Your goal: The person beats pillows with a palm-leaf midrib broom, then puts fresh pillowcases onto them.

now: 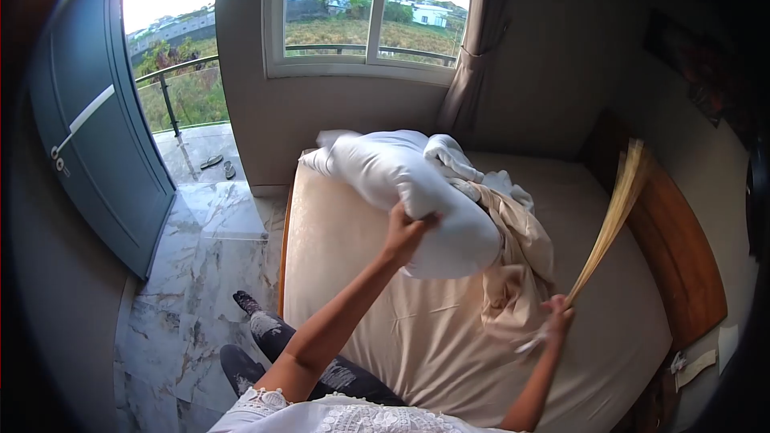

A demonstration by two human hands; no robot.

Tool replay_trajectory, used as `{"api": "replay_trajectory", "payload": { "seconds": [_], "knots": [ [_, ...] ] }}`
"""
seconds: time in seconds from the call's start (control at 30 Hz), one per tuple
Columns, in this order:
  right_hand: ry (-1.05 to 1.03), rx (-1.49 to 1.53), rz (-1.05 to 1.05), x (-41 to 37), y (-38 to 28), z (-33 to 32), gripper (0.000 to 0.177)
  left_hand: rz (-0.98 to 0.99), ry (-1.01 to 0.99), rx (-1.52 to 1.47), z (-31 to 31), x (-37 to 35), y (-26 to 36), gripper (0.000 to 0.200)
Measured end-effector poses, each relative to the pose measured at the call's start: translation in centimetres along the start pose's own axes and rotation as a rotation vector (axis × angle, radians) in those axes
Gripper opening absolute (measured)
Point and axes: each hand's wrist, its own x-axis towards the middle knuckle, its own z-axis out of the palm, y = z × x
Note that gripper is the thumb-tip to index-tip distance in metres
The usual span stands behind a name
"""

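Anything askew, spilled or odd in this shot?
Just untidiness: the beige cloth lies bunched on the bed beside the white pillow instead of spread flat, and the sheet beneath is creased. No spill or damage visible.

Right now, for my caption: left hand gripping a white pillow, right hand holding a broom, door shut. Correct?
The door isn't shut; the head view shows it open. The left hand grips a white pillow and the right hand holds a broom.
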Motion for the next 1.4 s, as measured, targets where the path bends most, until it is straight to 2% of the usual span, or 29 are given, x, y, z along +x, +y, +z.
{"api": "replay_trajectory", "payload": {
  "seconds": [0.03, 0.07, 0.1, 0.13, 0.2, 0.27, 0.33, 0.37, 0.43, 0.5, 0.57, 0.6, 0.67, 0.73, 0.77, 0.8, 0.83, 0.87, 0.9, 1.0, 1.07, 1.1, 1.13, 1.17, 1.2, 1.27, 1.33, 1.37, 1.4],
  "knots": [
    [-0.024, 0.263, 0.077, -2.4, 1.8, 3.8, 0.031, 0.072, -0.104, 0.007, 2.4, -0.4, 2.4, 0.024],
    [-0.185, 0.450, 0.191, -4.6, 2.0, 7.5, 0.040, 0.170, -0.193, -0.016, 4.2, -0.7, 4.1, 0.025],
    [-0.188, 0.423, 0.258, -5.7, 1.9, 10.6, 0.046, 0.198, -0.218, 0.031, 5.2, -0.9, 5.8, 0.032],
    [-0.494, 0.594, 0.481, -5.9, 0.8, 12.1, 0.053, 0.265, -0.218, 0.055, 5.9, -1.4, 7.7, 0.032],
    [-0.433, 0.633, 0.039, -5.4, -0.8, 19.6, 0.054, 0.384, -0.220, 0.120, 6.4, -2.1, 11.4, 0.034],
    [-0.551, 0.578, -0.115, -4.5, -1.1, 23.3, 0.050, 0.357, -0.149, 0.041, 5.1, -2.4, 14.3, 0.030],
    [-0.637, 0.605, 0.022, -6.6, -10.4, 24.4, 0.049, 0.466, -0.338, -0.160, 0.1, -0.8, 14.7, 0.034],
    [-0.604, 0.565, 0.014, -7.3, -13.0, 25.1, 0.050, 0.487, -0.294, -0.221, -3.3, -0.7, 14.1, 0.037],
    [-0.476, 0.555, -0.063, -6.9, -15.5, 27.3, 0.056, 0.498, -0.119, -0.304, -5.9, -1.7, 13.9, 0.041],
    [-0.395, 0.564, -0.110, -4.6, -16.0, 29.4, 0.053, 0.434, 0.087, -0.396, -6.6, -3.6, 12.4, 0.044],
    [-0.216, 0.409, -0.437, 0.8, -13.1, 33.0, 0.047, 0.318, 0.243, -0.437, -9.1, -4.8, 6.8, 0.046],
    [-0.163, 0.220, -0.597, 2.9, -11.8, 33.4, 0.041, 0.263, 0.327, -0.408, -10.9, -5.3, 2.8, 0.047],
    [-0.054, -0.169, -0.910, 6.3, -10.0, 33.1, 0.030, -0.039, 0.567, -0.067, -12.1, -7.1, -3.3, 0.058],
    [-0.465, 0.053, -0.412, 6.3, -15.5, 28.2, 0.016, -0.326, 0.548, -0.092, -16.4, -9.8, -10.8, 0.066],
    [-0.423, 0.193, -0.402, 4.8, -19.4, 25.4, 0.011, -0.373, 0.544, -0.019, -18.0, -11.5, -13.7, 0.068],
    [-0.294, 0.411, -0.475, 3.6, -22.9, 23.1, 0.012, -0.432, 0.542, 0.055, -19.1, -13.1, -15.6, 0.069],
    [-0.114, 0.494, -0.550, 1.2, -27.5, 20.7, 0.020, -0.419, 0.507, 0.145, -19.3, -14.3, -16.2, 0.066],
    [-0.041, 0.633, -0.693, 0.7, -29.9, 18.5, 0.030, -0.414, 0.474, 0.231, -19.1, -15.8, -16.8, 0.062],
    [-0.061, 0.818, -0.679, 0.5, -31.8, 16.5, 0.039, -0.416, 0.440, 0.316, -18.6, -17.4, -17.2, 0.059],
    [0.356, 0.874, -0.841, 0.3, -33.5, 15.7, 0.038, -0.359, 0.459, 0.236, -18.4, -18.4, -15.3, 0.050],
    [0.417, 0.620, -0.903, 1.0, -27.3, 17.5, 0.044, -0.270, 0.578, 0.115, -20.3, -20.1, -16.2, 0.044],
    [0.513, 0.308, -0.878, 2.3, -19.0, 20.4, 0.045, -0.222, 0.634, 0.056, -21.2, -20.7, -16.5, 0.041],
    [0.616, 0.002, -0.849, 3.6, -10.7, 23.2, 0.045, -0.184, 0.733, 0.124, -21.6, -20.5, -15.5, 0.040],
    [0.255, -0.532, -0.795, 1.5, -1.3, 24.7, 0.040, -0.134, 0.735, 0.210, -22.9, -20.4, -15.3, 0.039],
    [-0.157, -0.966, -0.853, -0.8, 7.9, 26.1, 0.034, -0.088, 0.742, 0.293, -24.0, -20.8, -15.4, 0.039],
    [-0.290, -0.711, -0.705, -3.0, 7.9, 25.0, 0.027, -0.176, 0.549, 0.397, -26.2, -22.5, -14.9, 0.035],
    [-0.498, -0.191, 0.088, -2.1, -3.5, 21.0, 0.029, -0.219, 0.442, 0.480, -26.1, -22.7, -14.8, 0.031],
    [-0.382, 0.221, -0.015, -1.9, -7.3, 20.1, 0.029, -0.244, 0.412, 0.526, -25.7, -22.8, -14.2, 0.029],
    [-0.290, 0.326, -0.215, -2.9, -13.3, 18.9, 0.027, -0.265, 0.380, 0.568, -25.1, -22.5, -13.6, 0.027]
  ]
}}
